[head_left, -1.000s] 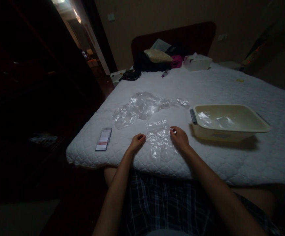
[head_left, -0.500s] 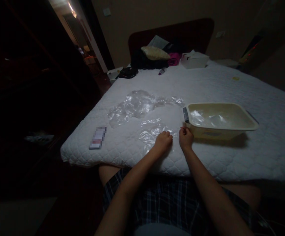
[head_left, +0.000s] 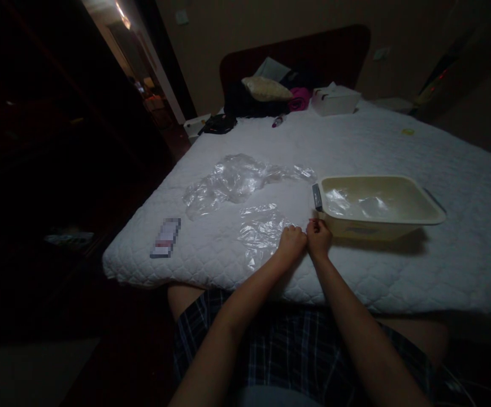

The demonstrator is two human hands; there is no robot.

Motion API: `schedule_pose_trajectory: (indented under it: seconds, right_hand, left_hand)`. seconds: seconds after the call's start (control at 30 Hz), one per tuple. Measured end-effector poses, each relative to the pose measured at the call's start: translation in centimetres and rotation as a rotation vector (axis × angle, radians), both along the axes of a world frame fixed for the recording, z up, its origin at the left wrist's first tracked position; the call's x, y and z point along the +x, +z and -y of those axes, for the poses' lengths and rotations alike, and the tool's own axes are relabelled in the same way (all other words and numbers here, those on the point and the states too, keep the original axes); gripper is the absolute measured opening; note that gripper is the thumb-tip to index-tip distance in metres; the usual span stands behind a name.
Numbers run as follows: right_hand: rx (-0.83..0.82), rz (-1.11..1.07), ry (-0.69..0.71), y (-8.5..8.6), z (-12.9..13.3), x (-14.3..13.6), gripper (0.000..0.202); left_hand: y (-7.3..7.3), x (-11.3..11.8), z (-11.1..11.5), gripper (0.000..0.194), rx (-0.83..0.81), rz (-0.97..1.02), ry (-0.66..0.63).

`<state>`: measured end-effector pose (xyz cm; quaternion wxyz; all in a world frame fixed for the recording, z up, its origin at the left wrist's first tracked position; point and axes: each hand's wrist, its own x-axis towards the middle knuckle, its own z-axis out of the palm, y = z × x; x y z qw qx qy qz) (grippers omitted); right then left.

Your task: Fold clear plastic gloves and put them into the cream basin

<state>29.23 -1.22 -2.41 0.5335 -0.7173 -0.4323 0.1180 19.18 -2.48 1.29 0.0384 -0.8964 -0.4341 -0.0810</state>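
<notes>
A crinkled clear plastic bag (head_left: 262,229) lies on the white quilted bed (head_left: 355,282). My left hand (head_left: 291,243) is closed at the bag's right edge, its fingers curled under. Right beside it, almost touching, is my right hand (head_left: 318,237), fingers pinched together; what either hand grips is too small and dark to make out. Just right of my right hand stands a cream plastic bin (head_left: 381,229) with grey handles and shiny clear plastic inside. Farther back on the left, a larger clear plastic sheet (head_left: 237,178) is spread out, crumpled.
A blurred-out phone-like object (head_left: 166,238) lies near the bed's left edge. At the headboard are a patterned pillow (head_left: 266,89), a pink roll (head_left: 299,99), a white box (head_left: 336,100) and a dark bag (head_left: 220,124). A small yellow item (head_left: 407,131) rests at the back right.
My left hand has moved right, closing the gap to my right hand. My right hand has stayed nearly in place. The view has shifted slightly.
</notes>
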Motion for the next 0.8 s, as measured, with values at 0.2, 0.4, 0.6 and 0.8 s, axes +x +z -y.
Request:
schedule_pose_trajectory:
  seconds: [0.2,0.4,0.6,0.8]
  right_hand:
    - [0.027,-0.016,0.008,-0.2,0.0,0.1,0.030]
    - [0.036,0.058,0.036,-0.3,0.1,-0.3,0.027]
    - [0.178,0.415,0.316,0.2,0.8,-1.4,0.026]
    - [0.241,0.668,0.607,0.5,0.8,-1.9,0.033]
  left_hand:
    - [0.9,-1.5,0.4,0.019,-0.092,0.157,0.073]
    - [2.0,-3.9,-0.3,0.022,-0.291,0.775,0.278]
    - [1.4,-6.8,-2.8,0.018,-0.517,1.200,0.471]
    - [0.6,-8.2,-4.0,0.015,-0.684,1.368,0.550]
